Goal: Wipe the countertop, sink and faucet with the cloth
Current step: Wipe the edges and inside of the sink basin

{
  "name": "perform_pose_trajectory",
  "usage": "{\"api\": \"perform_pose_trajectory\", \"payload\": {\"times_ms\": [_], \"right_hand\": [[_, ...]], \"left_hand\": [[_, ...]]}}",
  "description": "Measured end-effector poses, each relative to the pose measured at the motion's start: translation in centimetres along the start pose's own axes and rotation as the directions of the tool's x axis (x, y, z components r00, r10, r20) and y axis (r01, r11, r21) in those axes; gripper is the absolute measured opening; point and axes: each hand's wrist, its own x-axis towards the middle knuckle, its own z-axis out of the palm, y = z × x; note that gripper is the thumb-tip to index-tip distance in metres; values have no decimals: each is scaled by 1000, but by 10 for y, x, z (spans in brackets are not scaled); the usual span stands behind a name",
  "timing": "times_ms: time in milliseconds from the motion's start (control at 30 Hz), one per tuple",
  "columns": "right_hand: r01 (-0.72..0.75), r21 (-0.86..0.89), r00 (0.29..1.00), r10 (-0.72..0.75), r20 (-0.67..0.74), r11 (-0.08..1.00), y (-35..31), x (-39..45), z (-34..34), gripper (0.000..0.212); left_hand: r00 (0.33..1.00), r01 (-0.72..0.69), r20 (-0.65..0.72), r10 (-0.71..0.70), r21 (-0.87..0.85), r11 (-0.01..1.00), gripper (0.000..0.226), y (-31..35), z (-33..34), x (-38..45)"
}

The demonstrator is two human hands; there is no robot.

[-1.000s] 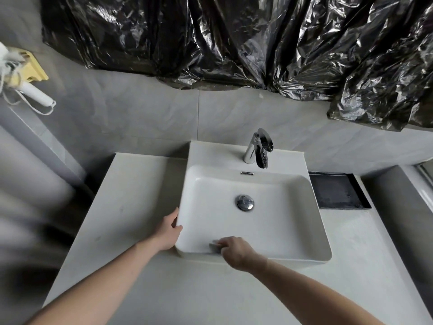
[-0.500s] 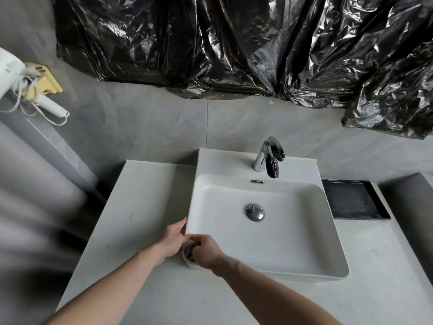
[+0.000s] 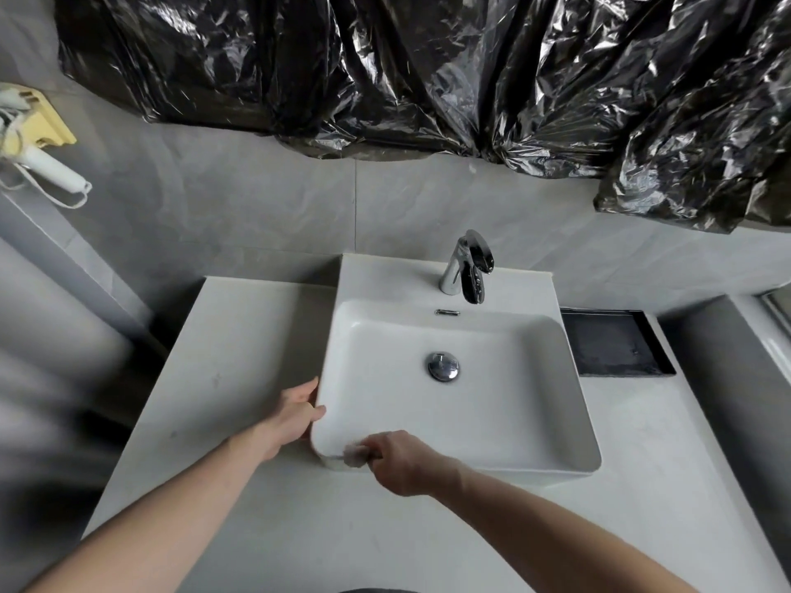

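A white square sink (image 3: 505, 404) sits on a pale countertop (image 3: 239, 336), with a chrome faucet (image 3: 466, 267) at its back rim and a chrome drain plug (image 3: 443, 366) in the basin. My right hand (image 3: 402, 464) grips a small pale cloth (image 3: 354, 455) and holds it against the sink's front rim near the left corner. Most of the cloth is hidden inside the fist. My left hand (image 3: 295, 415) rests against the sink's outer left wall by that same corner, thumb on the rim.
A black tray (image 3: 612, 344) lies on the counter right of the sink. Crumpled black plastic sheeting (image 3: 428, 70) covers the wall above. A white hair dryer (image 3: 38, 156) hangs at the upper left. Grey tiled wall runs behind the counter.
My right hand with the cloth slid left to the sink's front left corner, then back a little to the right along the front rim. The left hand stayed at the sink's left wall.
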Motion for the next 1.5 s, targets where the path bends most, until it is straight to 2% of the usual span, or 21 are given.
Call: {"api": "perform_pose_trajectory", "payload": {"times_ms": [100, 200, 267, 333, 433, 600, 733, 800, 900, 1000, 1067, 1200, 1300, 1367, 1500], "right_hand": [[-136, -197, 991, 133, -31, 971, 49, -39, -25, 49], [-300, -349, 954, 287, -88, 888, 102, -83, -51, 44], [-372, -421, 927, 354, -123, 828, 132, -112, -69, 48], [-414, -517, 906, 394, -155, 749, 157, -137, -88, 51], [-398, -646, 906, 388, -168, 651, 176, -157, -105, 49], [-429, -641, 897, 381, -222, 636, 170, -156, -98, 42], [-468, -462, 882, 435, -183, 753, 150, -139, -92, 41], [-400, -416, 916, 375, -145, 816, 136, -125, -85, 37], [-299, -365, 954, 268, -134, 882, 120, -110, -72, 41], [-276, -400, 961, 252, -113, 874, 132, -113, -76, 46], [-276, -506, 959, 272, -84, 817, 151, -125, -90, 47], [-166, -779, 966, 260, -4, 605, 185, -149, -129, 47], [-98, -845, 978, 208, 16, 525, 209, -149, -150, 49], [-118, -816, 986, 166, -27, 566, 226, -138, -162, 45], [-206, -701, 961, 5, -277, 683, 243, -108, -183, 12]], "left_hand": [[1000, 0, -4, 0, -1, 1000, 71, 2, 3, -4], [1000, -15, -8, 15, 15, 1000, 71, 1, 4, -4], [1000, -15, -16, 15, 27, 1000, 70, 4, 6, -6], [1000, -19, -21, 19, 31, 999, 68, 6, 9, -9], [997, -51, -46, 54, 50, 997, 64, 13, 16, -19], [989, -102, -94, 111, 92, 991, 64, 12, 19, -19], [992, -93, -80, 102, 103, 990, 63, 17, 19, -25], [991, -95, -81, 104, 108, 990, 63, 19, 21, -28], [991, -90, -88, 102, 125, 988, 62, 21, 23, -30], [990, -81, -101, 95, 132, 988, 63, 22, 23, -31], [989, -81, -114, 96, 133, 988, 63, 22, 24, -30], [984, -93, -142, 112, 137, 986, 63, 21, 30, -30], [981, -98, -155, 119, 137, 986, 64, 22, 34, -31], [977, -104, -169, 130, 153, 983, 65, 25, 36, -30], [981, -78, -153, 116, 237, 968, 66, 33, 37, -28]]}}
